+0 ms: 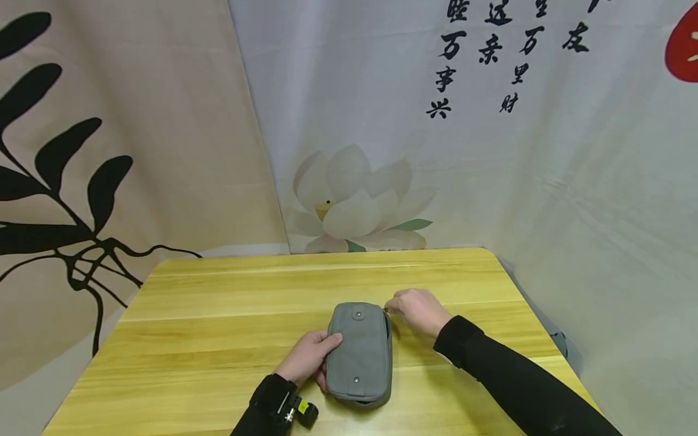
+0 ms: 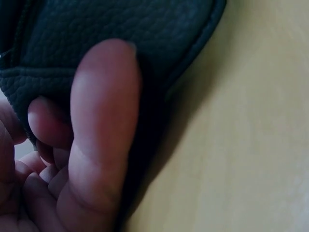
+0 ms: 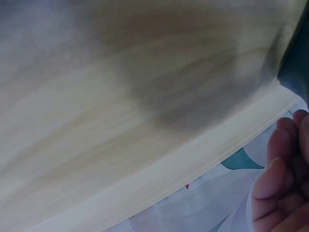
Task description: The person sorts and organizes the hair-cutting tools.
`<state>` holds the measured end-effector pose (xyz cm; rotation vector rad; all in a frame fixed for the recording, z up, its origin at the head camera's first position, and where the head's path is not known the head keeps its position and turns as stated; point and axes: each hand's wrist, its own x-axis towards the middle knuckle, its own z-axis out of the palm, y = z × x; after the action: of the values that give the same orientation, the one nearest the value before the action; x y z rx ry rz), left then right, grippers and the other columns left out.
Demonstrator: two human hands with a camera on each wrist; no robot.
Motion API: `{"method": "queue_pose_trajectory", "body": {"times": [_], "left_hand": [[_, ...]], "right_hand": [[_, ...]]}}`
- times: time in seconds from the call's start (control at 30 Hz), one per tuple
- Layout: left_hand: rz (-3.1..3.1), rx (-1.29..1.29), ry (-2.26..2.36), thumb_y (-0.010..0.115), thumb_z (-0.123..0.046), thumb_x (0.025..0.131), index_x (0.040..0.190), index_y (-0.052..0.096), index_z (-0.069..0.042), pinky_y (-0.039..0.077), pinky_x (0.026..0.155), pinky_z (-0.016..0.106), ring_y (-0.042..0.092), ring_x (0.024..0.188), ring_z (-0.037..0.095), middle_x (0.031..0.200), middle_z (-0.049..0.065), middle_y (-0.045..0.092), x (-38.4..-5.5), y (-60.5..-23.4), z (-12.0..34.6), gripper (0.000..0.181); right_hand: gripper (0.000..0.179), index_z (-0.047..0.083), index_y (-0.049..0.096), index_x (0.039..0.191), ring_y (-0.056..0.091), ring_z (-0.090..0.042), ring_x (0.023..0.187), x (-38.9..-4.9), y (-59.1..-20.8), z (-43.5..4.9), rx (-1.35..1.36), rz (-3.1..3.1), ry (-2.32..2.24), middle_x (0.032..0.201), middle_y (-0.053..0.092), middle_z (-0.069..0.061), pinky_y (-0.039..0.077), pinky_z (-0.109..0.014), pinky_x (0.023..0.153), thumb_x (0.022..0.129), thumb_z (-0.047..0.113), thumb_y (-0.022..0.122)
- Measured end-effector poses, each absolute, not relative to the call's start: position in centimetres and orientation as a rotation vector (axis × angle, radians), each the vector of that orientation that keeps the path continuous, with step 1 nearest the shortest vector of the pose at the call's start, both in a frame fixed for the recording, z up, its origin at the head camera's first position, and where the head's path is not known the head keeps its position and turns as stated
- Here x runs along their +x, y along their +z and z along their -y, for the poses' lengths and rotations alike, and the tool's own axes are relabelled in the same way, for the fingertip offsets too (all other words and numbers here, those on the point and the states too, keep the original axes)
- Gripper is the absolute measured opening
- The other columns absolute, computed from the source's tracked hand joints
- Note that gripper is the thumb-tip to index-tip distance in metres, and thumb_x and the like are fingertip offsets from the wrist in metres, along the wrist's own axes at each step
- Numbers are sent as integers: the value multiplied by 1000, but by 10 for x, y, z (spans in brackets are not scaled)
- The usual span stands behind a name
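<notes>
A grey zip pouch (image 1: 360, 351) with two snap studs on its face stands over the table in the head view. My left hand (image 1: 308, 357) grips its left side, thumb on the front face and fingers behind. Close up in the left wrist view, the thumb (image 2: 104, 121) presses on the pouch's pebbled, leather-like surface (image 2: 169, 29). At the upper right corner, my right hand (image 1: 420, 310) pinches the small zipper pull (image 1: 386, 310). A narrow gap shows along the pouch's right side. In the right wrist view, curled fingers (image 3: 273, 181) lie near the pouch's dark corner (image 3: 297, 70).
The yellow wood-grain table (image 1: 234, 303) reaches back to a printed cloth backdrop (image 1: 360, 121) with a lotus and black characters. Another cloth with black leaves (image 1: 65, 145) hangs at the left. A small camera (image 1: 307, 413) is strapped to the left wrist.
</notes>
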<state>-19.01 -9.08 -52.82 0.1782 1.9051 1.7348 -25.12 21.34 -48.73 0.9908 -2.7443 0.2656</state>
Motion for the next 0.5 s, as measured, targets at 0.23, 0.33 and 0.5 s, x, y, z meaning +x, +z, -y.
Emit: {"method": "queue_pose_trajectory", "body": {"times": [0.23, 0.33, 0.5], "left_hand": [[-1916, 162, 1724, 56, -46, 111, 112, 68, 0, 59, 45, 34, 68, 47, 15, 67, 6, 74, -190, -527, 90, 47], [-1914, 161, 1728, 55, -45, 111, 114, 67, 1, 59, 45, 34, 68, 47, 15, 68, 6, 74, -190, -526, 90, 47], [-1889, 157, 1742, 56, -44, 111, 116, 67, 1, 60, 45, 34, 69, 48, 15, 70, 8, 75, -189, -525, 91, 47]], "right_hand": [[11, 22, 84, 100, 75, -10, 84, -235, -489, -219, 1005, 2760, 261, 91, 78, 7, 64, -27, 74, 95, 13, 80], [10, 20, 84, 102, 76, -10, 84, -228, -487, -219, 1012, 2760, 279, 91, 78, 6, 64, -28, 74, 96, 13, 80], [9, 18, 84, 102, 73, -9, 78, -216, -481, -215, 967, 2780, 288, 86, 76, 6, 61, -25, 68, 96, 13, 80]]}}
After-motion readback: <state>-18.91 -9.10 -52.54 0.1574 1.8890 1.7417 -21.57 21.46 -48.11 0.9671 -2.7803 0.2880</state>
